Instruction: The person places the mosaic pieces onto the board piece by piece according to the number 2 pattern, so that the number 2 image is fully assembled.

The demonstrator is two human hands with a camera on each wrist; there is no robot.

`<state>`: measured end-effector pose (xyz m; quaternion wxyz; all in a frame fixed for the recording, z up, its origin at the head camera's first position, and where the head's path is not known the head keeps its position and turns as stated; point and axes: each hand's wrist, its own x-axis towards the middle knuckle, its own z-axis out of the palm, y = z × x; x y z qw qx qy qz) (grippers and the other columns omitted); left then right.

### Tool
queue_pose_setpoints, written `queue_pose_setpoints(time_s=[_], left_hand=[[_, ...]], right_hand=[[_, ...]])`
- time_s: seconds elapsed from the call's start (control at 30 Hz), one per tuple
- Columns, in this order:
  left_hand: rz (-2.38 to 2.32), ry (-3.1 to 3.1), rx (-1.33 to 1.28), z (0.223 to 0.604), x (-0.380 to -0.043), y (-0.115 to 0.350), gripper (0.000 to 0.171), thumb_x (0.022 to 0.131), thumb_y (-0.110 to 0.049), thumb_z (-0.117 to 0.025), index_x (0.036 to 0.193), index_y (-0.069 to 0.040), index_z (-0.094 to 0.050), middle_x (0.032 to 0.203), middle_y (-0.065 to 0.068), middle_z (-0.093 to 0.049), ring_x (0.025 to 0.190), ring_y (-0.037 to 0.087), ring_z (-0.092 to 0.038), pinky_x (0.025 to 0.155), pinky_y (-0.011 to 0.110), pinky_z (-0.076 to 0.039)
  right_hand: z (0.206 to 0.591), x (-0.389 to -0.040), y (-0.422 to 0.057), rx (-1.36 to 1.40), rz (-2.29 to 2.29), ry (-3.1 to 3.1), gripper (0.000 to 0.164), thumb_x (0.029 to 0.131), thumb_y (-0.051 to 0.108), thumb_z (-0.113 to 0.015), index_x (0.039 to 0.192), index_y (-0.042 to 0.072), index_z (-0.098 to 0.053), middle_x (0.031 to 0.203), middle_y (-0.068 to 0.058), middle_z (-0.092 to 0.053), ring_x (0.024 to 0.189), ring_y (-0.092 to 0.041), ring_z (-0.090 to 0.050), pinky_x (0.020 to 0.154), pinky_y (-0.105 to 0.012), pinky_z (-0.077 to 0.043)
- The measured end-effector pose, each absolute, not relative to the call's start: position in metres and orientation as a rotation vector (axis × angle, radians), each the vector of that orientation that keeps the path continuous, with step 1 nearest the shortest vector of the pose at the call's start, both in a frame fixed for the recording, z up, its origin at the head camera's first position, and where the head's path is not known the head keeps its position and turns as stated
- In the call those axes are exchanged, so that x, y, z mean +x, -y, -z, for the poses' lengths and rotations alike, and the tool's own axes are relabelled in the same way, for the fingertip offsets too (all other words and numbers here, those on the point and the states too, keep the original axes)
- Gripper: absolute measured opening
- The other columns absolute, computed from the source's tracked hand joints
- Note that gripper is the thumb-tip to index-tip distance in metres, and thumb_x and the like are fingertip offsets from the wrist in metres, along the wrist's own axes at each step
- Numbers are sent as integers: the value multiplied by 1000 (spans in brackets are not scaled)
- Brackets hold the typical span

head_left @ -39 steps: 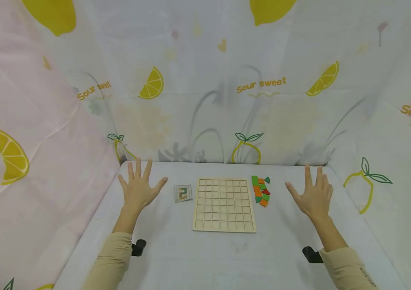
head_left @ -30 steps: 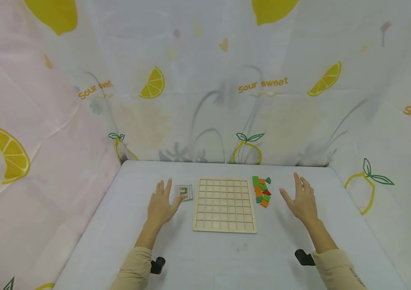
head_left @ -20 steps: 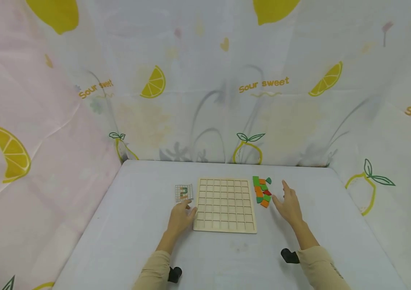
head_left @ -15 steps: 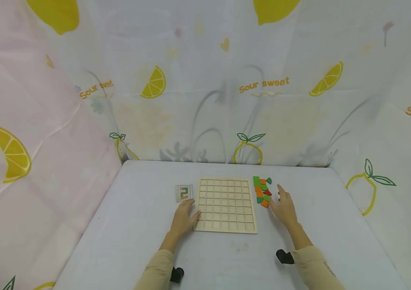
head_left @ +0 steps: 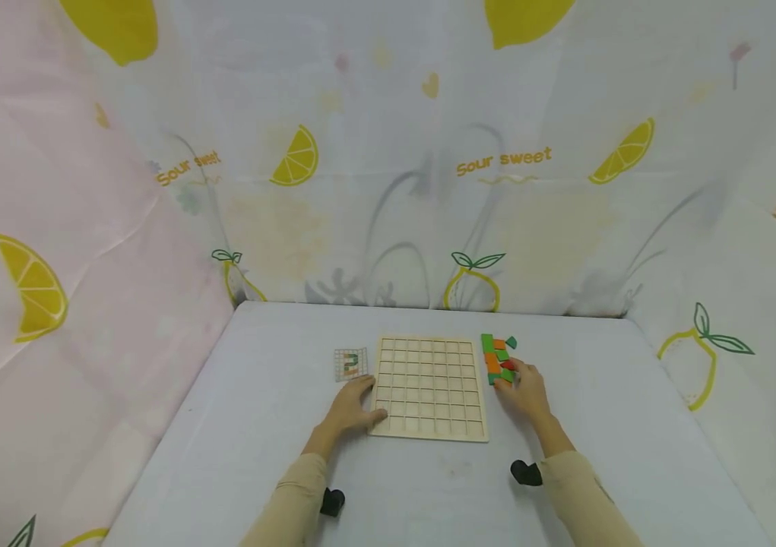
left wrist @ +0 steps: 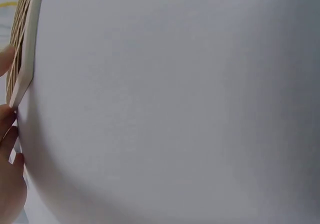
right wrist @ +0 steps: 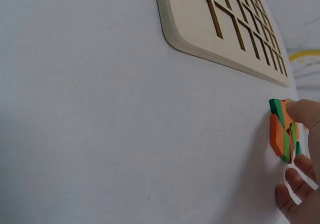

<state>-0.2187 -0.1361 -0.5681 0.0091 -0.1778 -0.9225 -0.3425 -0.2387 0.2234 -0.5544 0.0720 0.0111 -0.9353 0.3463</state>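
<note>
In the head view a pale wooden board (head_left: 432,387) with a square grid lies on the table. My left hand (head_left: 346,409) rests at its left edge, thumb over the grid and fingers beside the rim. The left wrist view has the board's corner (left wrist: 27,63) by those fingers. My right hand (head_left: 527,391) reaches over a cluster of flat green, orange and red pieces to the board's right, its thumb and fingertips among the nearest ones and hiding some. In the right wrist view, the thumb overlaps the pieces and an orange piece (right wrist: 276,136) shows in front of it.
A small card (head_left: 350,365) printed with a grid and a coloured figure lies left of the board. A green piece (head_left: 486,343) and a teal wedge (head_left: 511,343) lie at the far end of the cluster. Lemon-printed cloth (head_left: 388,228) stands behind the white table.
Both spread hands have come inward and down from the sides. The left has reached the board's left edge, the right the coloured pieces. Board and card look unmoved.
</note>
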Motion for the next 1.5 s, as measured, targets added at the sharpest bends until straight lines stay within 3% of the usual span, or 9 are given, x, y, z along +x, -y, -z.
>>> queue_pose_setpoints(time_s=[0.27,0.5,0.67,0.83,0.97,1.1,1.3,1.43,1.5], left_hand=[[1056,3017,-737,556,-239,149,89,66,-46,-81,129,7,-49,136,24,-48,127,42,-42,109,50,-32],[925,3147,-575,536,-246,144,72,56,-23,-89,116,3,-62,128,21,-56,125,39,-46,108,49,-34],[865,3153,-544,534,-248,143,62,54,-22,-89,107,0,-67,116,16,-65,114,34,-56,103,45,-42],[942,3139,-534,537,-248,147,67,52,-22,-89,111,0,-66,119,16,-64,124,36,-49,108,47,-35],[984,3137,-554,539,-249,149,68,53,-20,-88,114,0,-65,121,15,-63,130,38,-42,110,49,-30],[997,3139,-554,539,-250,149,67,54,-19,-88,114,-1,-66,121,14,-63,131,38,-40,111,50,-29],[1025,3151,-511,540,-249,149,68,54,-17,-88,116,-3,-65,125,13,-61,133,37,-37,112,50,-27],[1043,3157,-481,542,-248,150,69,54,-16,-88,118,-3,-64,128,14,-59,133,38,-36,111,51,-28],[1078,3155,-460,543,-247,150,69,54,-15,-88,118,-3,-64,129,16,-57,134,38,-35,111,52,-28]], right_hand=[[549,-245,-225,48,-993,2844,50,81,14,-69,121,-12,-53,117,-35,-52,107,-49,-48,92,-58,-42],[543,-255,-227,120,-920,2893,52,82,16,-68,123,-12,-52,114,-34,-55,102,-46,-50,87,-56,-44],[539,-259,-228,129,-930,2919,53,81,19,-69,121,-11,-53,113,-35,-55,102,-46,-51,87,-57,-44],[557,-274,-240,181,-1004,2877,56,79,28,-72,120,-7,-56,111,-32,-57,100,-46,-52,87,-57,-44],[580,-290,-251,268,-962,2816,58,78,38,-72,117,-2,-60,101,-26,-60,92,-39,-54,82,-49,-46],[561,-284,-241,225,-984,2845,52,77,23,-72,115,-9,-59,102,-31,-59,95,-45,-53,84,-57,-44],[543,-278,-225,60,-952,2915,44,84,13,-63,119,-13,-54,110,-35,-53,100,-47,-51,83,-54,-48],[545,-287,-226,-107,-1026,2897,41,86,9,-57,122,-12,-53,115,-37,-50,105,-52,-48,85,-58,-47],[554,-294,-232,-96,-1062,2869,39,88,11,-55,124,-4,-56,119,-33,-51,108,-50,-49,89,-56,-47]])
